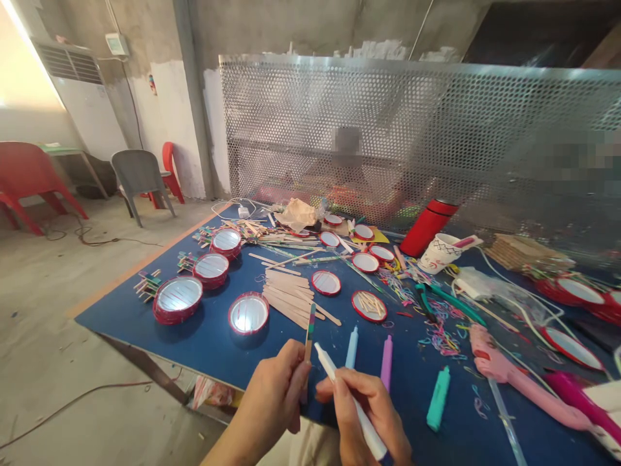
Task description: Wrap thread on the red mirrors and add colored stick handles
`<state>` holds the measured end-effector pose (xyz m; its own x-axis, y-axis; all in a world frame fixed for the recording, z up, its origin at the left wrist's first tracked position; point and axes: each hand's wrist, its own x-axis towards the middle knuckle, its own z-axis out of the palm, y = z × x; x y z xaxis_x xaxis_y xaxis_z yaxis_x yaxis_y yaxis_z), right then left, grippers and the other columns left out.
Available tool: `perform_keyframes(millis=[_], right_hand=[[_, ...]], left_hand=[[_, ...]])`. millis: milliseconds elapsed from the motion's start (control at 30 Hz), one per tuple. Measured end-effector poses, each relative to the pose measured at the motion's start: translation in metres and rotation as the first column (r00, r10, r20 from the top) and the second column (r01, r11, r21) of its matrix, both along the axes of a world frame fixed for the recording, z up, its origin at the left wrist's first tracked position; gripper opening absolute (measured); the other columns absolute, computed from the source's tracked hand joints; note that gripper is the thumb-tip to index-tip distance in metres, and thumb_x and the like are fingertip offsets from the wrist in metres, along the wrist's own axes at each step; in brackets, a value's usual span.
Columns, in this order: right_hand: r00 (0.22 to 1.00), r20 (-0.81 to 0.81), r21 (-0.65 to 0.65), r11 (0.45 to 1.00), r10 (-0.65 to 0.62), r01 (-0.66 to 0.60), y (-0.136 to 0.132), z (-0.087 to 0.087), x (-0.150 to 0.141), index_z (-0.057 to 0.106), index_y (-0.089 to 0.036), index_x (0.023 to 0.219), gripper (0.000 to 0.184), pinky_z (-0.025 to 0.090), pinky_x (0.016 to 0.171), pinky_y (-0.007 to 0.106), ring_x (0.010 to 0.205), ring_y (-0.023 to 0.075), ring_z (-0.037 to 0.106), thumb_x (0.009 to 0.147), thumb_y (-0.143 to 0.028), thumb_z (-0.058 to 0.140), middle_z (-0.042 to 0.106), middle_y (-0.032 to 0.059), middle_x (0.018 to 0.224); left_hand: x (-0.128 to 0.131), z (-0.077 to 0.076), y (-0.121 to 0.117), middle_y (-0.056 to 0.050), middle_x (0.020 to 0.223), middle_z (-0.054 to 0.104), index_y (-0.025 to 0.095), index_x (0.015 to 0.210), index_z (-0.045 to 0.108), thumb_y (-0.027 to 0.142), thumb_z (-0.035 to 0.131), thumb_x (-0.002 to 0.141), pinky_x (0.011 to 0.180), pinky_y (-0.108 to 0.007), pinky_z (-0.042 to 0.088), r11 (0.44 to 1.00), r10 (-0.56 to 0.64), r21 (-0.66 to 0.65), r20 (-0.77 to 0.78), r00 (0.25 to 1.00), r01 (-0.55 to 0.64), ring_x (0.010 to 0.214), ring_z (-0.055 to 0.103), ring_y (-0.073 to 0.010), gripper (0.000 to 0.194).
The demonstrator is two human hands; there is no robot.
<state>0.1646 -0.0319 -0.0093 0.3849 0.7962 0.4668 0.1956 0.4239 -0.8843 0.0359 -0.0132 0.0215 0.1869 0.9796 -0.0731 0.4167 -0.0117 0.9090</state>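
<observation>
My left hand (279, 385) pinches a craft stick (310, 330) upright, its far part marked with coloured bands. Between the fingers and thumb of my right hand (371, 408) is a white marker (352, 404), its pale tip close to the stick; whether they touch I cannot tell. Just beyond lie a light blue marker (352, 347), a purple marker (387, 362) and a teal marker (438, 399). Plain craft sticks (288, 294) are spread in a pile past my left hand. A round red-rimmed disc (369, 306) holds several short wooden pieces.
Stacks of red-rimmed discs (177, 299) stand at the left of the blue table (204, 343). Toward the right are a red flask (427, 226), a paper cup (436, 254), tangled rubber bands (444, 327), green-handled pliers (451, 303) and a pink glue gun (524, 382). A perforated metal panel (301, 123) rises behind.
</observation>
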Motion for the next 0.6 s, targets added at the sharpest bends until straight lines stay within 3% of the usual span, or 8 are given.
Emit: perform_keyframes(millis=[367, 600], right_hand=[[1.000, -0.002, 0.006, 1.000, 0.023, -0.023, -0.0029, -0.0055, 0.0009, 0.070, -0.025, 0.093, 0.016, 0.056, 0.077, 0.022, 0.064, 0.0117, 0.070, 0.098, -0.040, 0.066, 0.073, -0.0051, 0.070], [0.999, 0.026, -0.004, 1.000, 0.023, -0.023, 0.0000, -0.0040, 0.0005, 0.072, -0.024, 0.089, 0.022, 0.057, 0.065, 0.023, 0.057, 0.0134, 0.068, 0.096, -0.044, 0.067, 0.073, -0.0028, 0.066]], left_hand=[[0.0002, 0.0020, 0.0006, 0.006, 0.055, 0.055, 0.025, 0.083, 0.045, 0.035, 0.037, 0.099, 0.052, -0.021, 0.040, 1.000, -0.003, -0.008, 0.017, 1.000, 0.003, 0.041, 0.053, -0.0127, 0.020], [0.0000, 0.0021, 0.0013, 0.005, 0.055, 0.055, 0.025, 0.082, 0.044, 0.034, 0.036, 0.099, 0.054, -0.022, 0.041, 1.000, -0.010, 0.004, -0.016, 1.000, 0.010, 0.043, 0.054, -0.0135, 0.021]])
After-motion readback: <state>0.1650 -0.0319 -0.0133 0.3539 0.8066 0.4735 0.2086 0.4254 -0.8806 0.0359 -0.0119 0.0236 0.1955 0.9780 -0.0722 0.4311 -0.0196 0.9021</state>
